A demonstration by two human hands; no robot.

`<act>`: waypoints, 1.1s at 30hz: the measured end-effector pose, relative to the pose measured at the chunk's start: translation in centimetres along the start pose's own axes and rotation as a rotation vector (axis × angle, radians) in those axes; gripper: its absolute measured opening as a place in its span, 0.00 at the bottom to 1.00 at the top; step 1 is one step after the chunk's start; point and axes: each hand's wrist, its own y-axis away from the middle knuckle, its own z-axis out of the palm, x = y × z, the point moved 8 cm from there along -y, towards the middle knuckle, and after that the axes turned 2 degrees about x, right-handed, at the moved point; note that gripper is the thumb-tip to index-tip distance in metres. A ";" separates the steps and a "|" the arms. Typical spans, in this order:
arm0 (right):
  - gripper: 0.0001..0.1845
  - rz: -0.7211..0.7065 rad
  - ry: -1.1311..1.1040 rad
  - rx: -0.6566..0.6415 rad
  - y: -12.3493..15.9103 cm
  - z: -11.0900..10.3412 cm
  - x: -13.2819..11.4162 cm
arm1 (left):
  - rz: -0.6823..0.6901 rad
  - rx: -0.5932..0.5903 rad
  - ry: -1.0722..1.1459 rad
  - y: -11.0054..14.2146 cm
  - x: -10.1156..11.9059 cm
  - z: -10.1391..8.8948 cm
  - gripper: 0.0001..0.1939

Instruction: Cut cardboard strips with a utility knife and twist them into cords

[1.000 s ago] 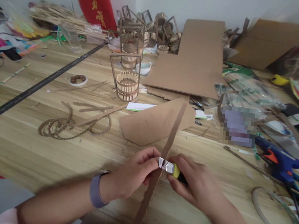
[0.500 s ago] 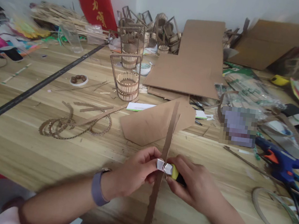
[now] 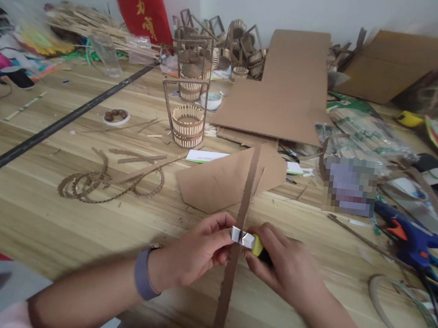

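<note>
A long, narrow brown cardboard strip [image 3: 226,292] runs away from me, upright in view, between my two hands. My left hand [image 3: 202,250] has its thumb and fingers closed at the strip's left edge, with the thumb against a shiny metal end. In my right hand [image 3: 284,265] is a utility knife [image 3: 257,246] with a yellow and black handle. Its silver metal part lies across the strip, pointing left toward my left thumb. Fingers hide part of the handle and the strip's gripped edge. Beyond lies a cut cardboard piece [image 3: 216,182].
Curled cardboard strips [image 3: 92,185] lie to the left. Small slatted buckets [image 3: 187,125] with tall handles stand behind, near a large cardboard sheet [image 3: 269,109]. A blue glue gun [image 3: 413,236] and a coiled band [image 3: 374,295] are at right. A black bar [image 3: 68,119] crosses the table's left side.
The cardboard strip has shifted slightly to the left at its upper part, and its lower end now hangs a little straighter. Both hands keep their grip, nearly in the same place.
</note>
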 end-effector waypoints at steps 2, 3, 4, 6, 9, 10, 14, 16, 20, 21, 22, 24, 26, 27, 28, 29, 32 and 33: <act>0.13 -0.011 0.026 0.026 0.0 -0.1 0.0 | -0.005 0.000 0.009 0.0 0.0 0.0 0.24; 0.13 -0.016 0.036 0.038 0.0 -0.2 0.0 | -0.012 0.001 0.011 0.0 -0.1 -0.1 0.25; 0.14 -0.021 0.043 0.045 0.0 -0.2 -0.1 | -0.019 0.001 0.012 0.0 -0.1 -0.1 0.25; 0.13 -0.029 0.054 0.046 -0.1 -0.3 -0.1 | -0.029 0.003 0.010 0.0 -0.2 -0.1 0.25; 0.14 -0.036 0.070 0.042 -0.1 -0.5 0.1 | -0.030 0.003 -0.002 -0.1 -0.3 -0.2 0.25; 0.14 -0.039 0.069 0.035 0.0 -0.5 0.3 | -0.033 0.001 -0.007 -0.2 -0.4 -0.3 0.25; 0.14 -0.030 0.078 -0.006 0.5 -0.8 2.3 | -0.012 0.028 -0.034 -0.5 -0.2 -1.0 0.24; 0.14 0.010 0.137 -0.042 0.8 -0.6 3.9 | 0.044 0.074 -0.109 -0.5 0.4 -1.6 0.22; 0.16 0.104 0.223 -0.115 1.2 0.3 6.3 | 0.159 0.147 -0.359 -0.2 1.5 -2.2 0.16; 0.16 0.119 0.224 -0.093 1.1 0.3 6.3 | 0.180 0.155 -0.419 -0.1 1.7 -2.2 0.15; 0.17 0.131 0.213 -0.054 1.0 0.1 6.0 | 0.197 0.159 -0.471 0.0 1.8 -2.1 0.14; 0.18 0.153 0.129 0.030 0.6 -0.5 4.6 | 0.221 0.161 -0.547 0.2 1.8 -2.0 0.13; 0.15 0.170 -0.032 0.061 0.3 -0.7 2.7 | 0.229 0.158 -0.580 0.2 1.6 -1.9 0.12; 0.13 0.178 -0.105 0.058 0.1 -0.7 1.8 | 0.225 0.151 -0.589 0.1 1.5 -1.8 0.12; 0.11 0.191 -0.158 0.060 -0.1 -0.6 1.0 | 0.220 0.143 -0.595 0.1 1.3 -1.8 0.11; 0.09 0.202 -0.205 0.061 -0.2 -0.5 0.4 | 0.213 0.128 -0.600 0.1 1.1 -1.7 0.11; 0.09 0.218 -0.320 0.070 -0.5 -0.1 -0.8 | 0.220 0.077 -0.648 0.1 0.7 -1.3 0.11; 0.10 0.215 -0.348 0.075 -0.6 0.0 -1.1 | 0.233 0.068 -0.684 0.2 0.8 -1.1 0.12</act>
